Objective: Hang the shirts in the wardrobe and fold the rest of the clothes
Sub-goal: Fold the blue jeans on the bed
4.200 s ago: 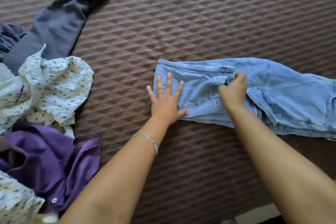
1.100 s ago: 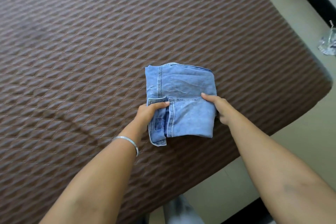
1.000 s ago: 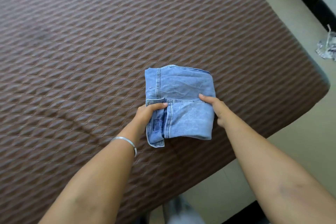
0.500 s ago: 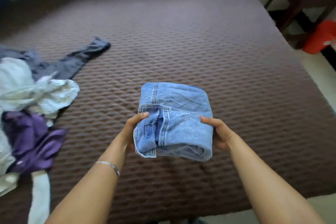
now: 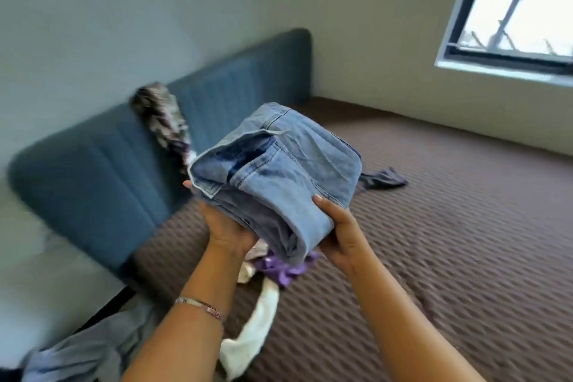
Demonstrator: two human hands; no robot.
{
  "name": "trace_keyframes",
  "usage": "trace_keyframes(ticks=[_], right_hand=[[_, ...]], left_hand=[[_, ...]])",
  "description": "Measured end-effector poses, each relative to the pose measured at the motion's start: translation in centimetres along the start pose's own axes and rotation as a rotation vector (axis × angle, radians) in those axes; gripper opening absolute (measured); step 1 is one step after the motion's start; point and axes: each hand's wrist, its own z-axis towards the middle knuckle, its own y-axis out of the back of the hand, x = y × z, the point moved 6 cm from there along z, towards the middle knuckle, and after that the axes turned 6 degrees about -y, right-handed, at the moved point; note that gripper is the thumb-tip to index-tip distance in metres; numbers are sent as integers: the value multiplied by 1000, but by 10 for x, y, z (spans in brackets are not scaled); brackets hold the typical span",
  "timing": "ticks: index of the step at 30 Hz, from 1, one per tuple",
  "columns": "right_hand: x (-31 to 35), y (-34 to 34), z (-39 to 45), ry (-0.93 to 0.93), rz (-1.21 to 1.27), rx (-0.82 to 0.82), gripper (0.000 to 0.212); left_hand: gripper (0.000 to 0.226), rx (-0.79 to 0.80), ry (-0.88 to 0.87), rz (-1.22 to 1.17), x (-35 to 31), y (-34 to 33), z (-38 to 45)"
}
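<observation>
A folded pair of light blue jeans (image 5: 279, 170) is held up in the air above the brown quilted bed (image 5: 449, 226). My left hand (image 5: 228, 232) grips the bundle from underneath at its left side. My right hand (image 5: 338, 232) clasps its lower right corner. Under the jeans lie a purple garment (image 5: 282, 268) and a white cloth (image 5: 257, 319) on the bed. A grey garment (image 5: 383, 181) peeks out behind the jeans. A dark patterned cloth (image 5: 162, 116) leans on the headboard.
A blue padded headboard (image 5: 102, 177) runs along the bed's left side against a pale wall. A window (image 5: 521, 0) is at the upper right. A grey fabric (image 5: 90, 347) lies at the lower left by the bed's edge.
Both hands have lifted the folded jeans higher off the bed, and my view has swung up and to the left, bringing the headboard, wall and window into sight.
</observation>
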Motion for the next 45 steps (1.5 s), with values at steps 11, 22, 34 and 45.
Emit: trace_keyframes(ticks=[11, 22, 34, 45], right_hand=[[-163, -325, 40, 57, -79, 477, 61], [-341, -515, -70, -473, -140, 1036, 83], [-492, -664, -91, -649, -360, 964, 63], [-582, -809, -61, -513, -631, 929, 62]], left_hand=[[68, -110, -682, 414, -297, 129, -55], [22, -339, -860, 258, -470, 260, -234], [64, -762, -1242, 302, -580, 344, -329], [83, -1425, -1262, 717, -648, 386, -344]])
